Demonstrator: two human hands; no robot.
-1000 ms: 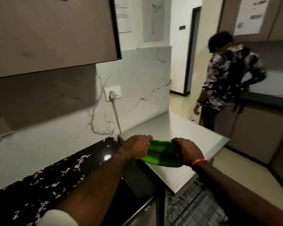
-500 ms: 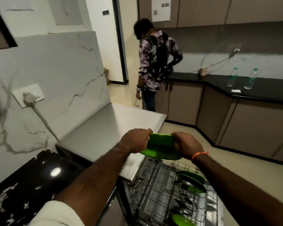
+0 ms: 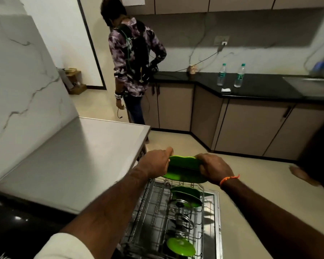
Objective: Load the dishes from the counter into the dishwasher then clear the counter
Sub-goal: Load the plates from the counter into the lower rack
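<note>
Plate [image 3: 183, 170] carried level, gripped at opposite rims: left hand [image 3: 155, 162] curled on the near-left edge, right hand [image 3: 212, 169] on the right. It hung just above the far end of the dishwasher rack [image 3: 157, 212], clear of the tabletop [image 3: 73, 165]. I judged it best tipped upright and lowered into a free slot behind the plates already racked [image 3: 187, 196].

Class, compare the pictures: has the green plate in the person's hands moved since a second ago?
Yes. The green plate, gripped by the left hand and right hand, has moved off the steel counter and is now over the dishwasher rack.
</note>
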